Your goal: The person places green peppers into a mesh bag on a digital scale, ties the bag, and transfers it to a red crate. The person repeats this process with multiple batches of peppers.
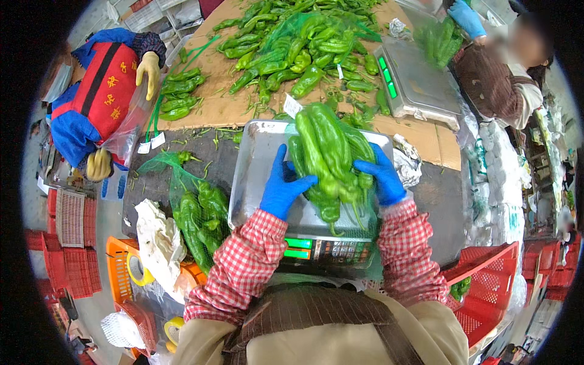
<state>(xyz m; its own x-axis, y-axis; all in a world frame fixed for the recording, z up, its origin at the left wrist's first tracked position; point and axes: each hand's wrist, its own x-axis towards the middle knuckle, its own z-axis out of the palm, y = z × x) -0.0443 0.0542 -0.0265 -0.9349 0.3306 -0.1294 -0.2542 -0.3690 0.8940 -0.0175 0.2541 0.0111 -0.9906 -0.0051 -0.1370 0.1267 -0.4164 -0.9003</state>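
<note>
A green mesh bag of long green peppers (pixel 326 153) is between my two blue-gloved hands, above the metal pan (pixel 255 182) of a digital scale; whether it rests on the pan cannot be told. My left hand (pixel 284 185) cups its left side, thumb laid across the front. On the right side, my right hand (pixel 382 175) holds it with the fingers over the peppers. A white tag (pixel 292 106) sticks up at the bag's far end. The scale's lit green display (pixel 297 248) and keypad (pixel 349 250) face me, partly covered by loose netting.
A loose pepper pile (pixel 301 50) lies on cardboard (pixel 214 107) beyond. Another netted bag (pixel 198 216) sits left, by crumpled paper (pixel 159 242) and an orange basket (pixel 116 260). A second scale (pixel 419 77) and co-worker (pixel 492 77) are at right, a co-worker (pixel 105 86) at left, a red crate (pixel 483 296) near right.
</note>
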